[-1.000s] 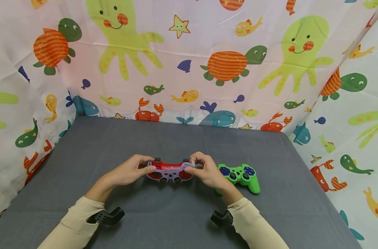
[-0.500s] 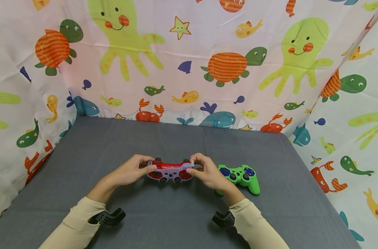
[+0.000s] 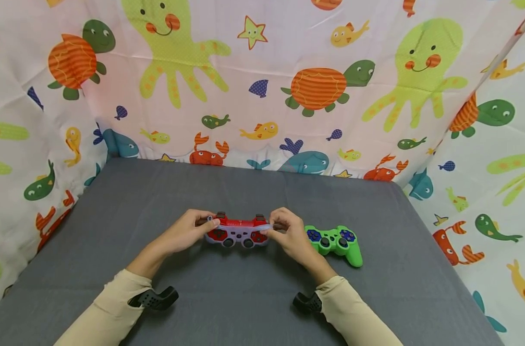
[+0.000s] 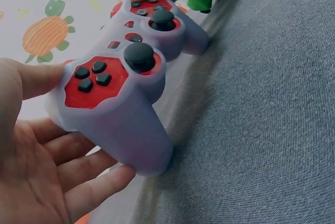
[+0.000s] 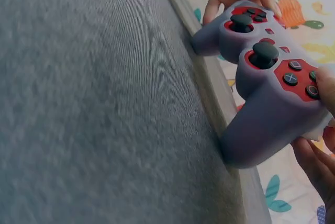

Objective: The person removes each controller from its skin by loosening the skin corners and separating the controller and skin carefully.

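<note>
A red game controller (image 3: 240, 223) sits in a translucent pale purple silicone cover (image 4: 125, 135) over the grey table, its thumbsticks toward me. My left hand (image 3: 186, 231) pinches the cover's upper edge at the left corner, its thumb beside the direction buttons in the left wrist view. At the opposite corner, my right hand (image 3: 290, 236) pinches a lifted strip of that edge between thumb and fingers. The red top and dark shoulder buttons stick out above the cover. Both grips remain wrapped, as the right wrist view shows on the cover (image 5: 267, 130). The controller's underside is hidden.
A green controller (image 3: 353, 250) lies on the grey cloth-covered table (image 3: 227, 307) just right of my right hand, partly behind that forearm. Curtains (image 3: 245, 134) printed with sea animals hang along the back and both sides.
The cover's upper edge has been pulled away from the red body, so more of its top and shoulder buttons shows. Both hands have shifted slightly; the green controller stays put.
</note>
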### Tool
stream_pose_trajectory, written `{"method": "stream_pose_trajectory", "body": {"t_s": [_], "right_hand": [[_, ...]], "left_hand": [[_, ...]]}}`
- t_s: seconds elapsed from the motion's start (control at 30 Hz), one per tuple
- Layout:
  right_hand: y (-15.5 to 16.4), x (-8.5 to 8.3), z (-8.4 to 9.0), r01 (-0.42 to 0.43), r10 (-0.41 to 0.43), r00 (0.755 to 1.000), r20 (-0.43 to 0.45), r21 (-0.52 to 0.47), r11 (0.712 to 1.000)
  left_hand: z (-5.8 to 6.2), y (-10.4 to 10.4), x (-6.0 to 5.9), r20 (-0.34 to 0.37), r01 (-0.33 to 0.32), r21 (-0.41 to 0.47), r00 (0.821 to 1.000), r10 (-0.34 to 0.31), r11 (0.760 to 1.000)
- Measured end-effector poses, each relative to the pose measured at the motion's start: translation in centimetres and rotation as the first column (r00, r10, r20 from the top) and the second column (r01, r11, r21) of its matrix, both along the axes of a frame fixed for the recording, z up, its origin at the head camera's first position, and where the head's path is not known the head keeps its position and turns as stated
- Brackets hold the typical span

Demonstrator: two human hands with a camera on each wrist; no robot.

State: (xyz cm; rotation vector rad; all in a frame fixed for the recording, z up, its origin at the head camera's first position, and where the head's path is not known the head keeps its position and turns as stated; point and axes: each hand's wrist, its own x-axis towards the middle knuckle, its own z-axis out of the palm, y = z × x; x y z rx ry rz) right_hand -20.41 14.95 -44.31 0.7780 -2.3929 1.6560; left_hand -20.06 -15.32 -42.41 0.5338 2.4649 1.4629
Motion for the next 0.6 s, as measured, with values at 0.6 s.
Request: {"method": "stream_pose_trajectory", "body": {"t_s": [0.6], "right_hand": [[0.18,0.1,0.47,0.028,-0.032,0.999,0.036,0.106,0.994]], "left_hand": [[-0.27,0.47,0.11,-0.072,-0.079,-0.023,0.994,0.077,0.997]]}}
